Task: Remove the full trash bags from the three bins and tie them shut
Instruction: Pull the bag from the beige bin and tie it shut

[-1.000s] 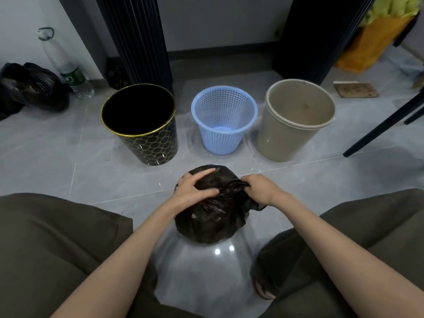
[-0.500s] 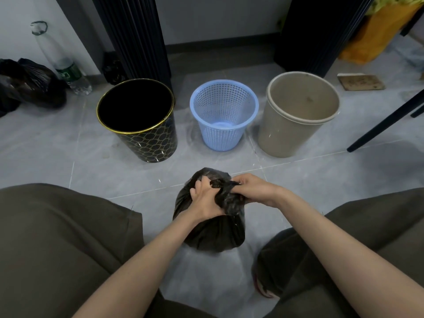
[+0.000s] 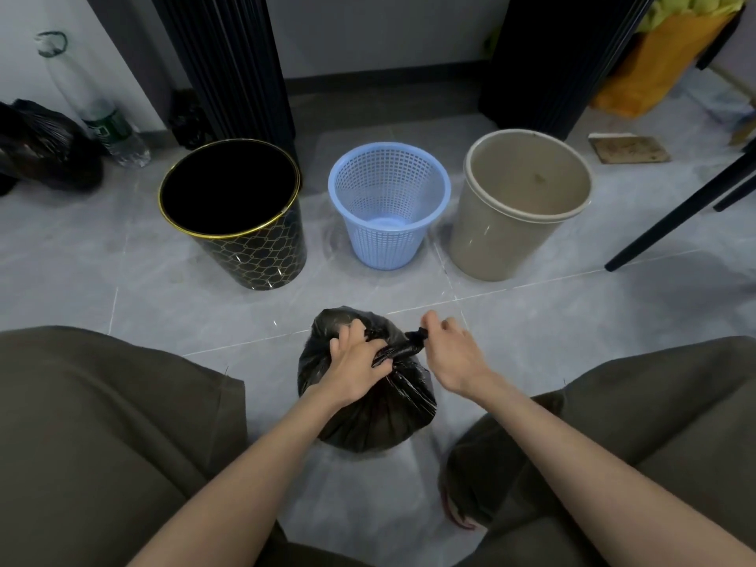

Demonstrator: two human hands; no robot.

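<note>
plainly, the thin film is the weak spot here: the black trash bag (image 3: 370, 403) sits on the grey tiled floor (image 3: 122, 288) between the person's knees, and its gathered mouth is twisted into a short rope. if the right hand (image 3: 454, 354) tugs that rope hard sideways, i judge the plastic could stretch and tear near the neck, or the tail could slip out of the fingers before a knot sets, letting the mouth open again. a loose knot is the other risk, should the twist unwind while the tail is looped.

the left hand (image 3: 360, 368) is closed down on the top of the bag, fingers clamped over the base of the twist; the right hand is closed around the free end of it, just right of the left hand. so the bag's bulk lies under and in front of the left palm, the neck between both hands.

beyond stand the black gold-rimmed bin (image 3: 253, 255), the blue mesh basket (image 3: 388, 235) and the beige bin (image 3: 503, 243), all without bags.
</note>
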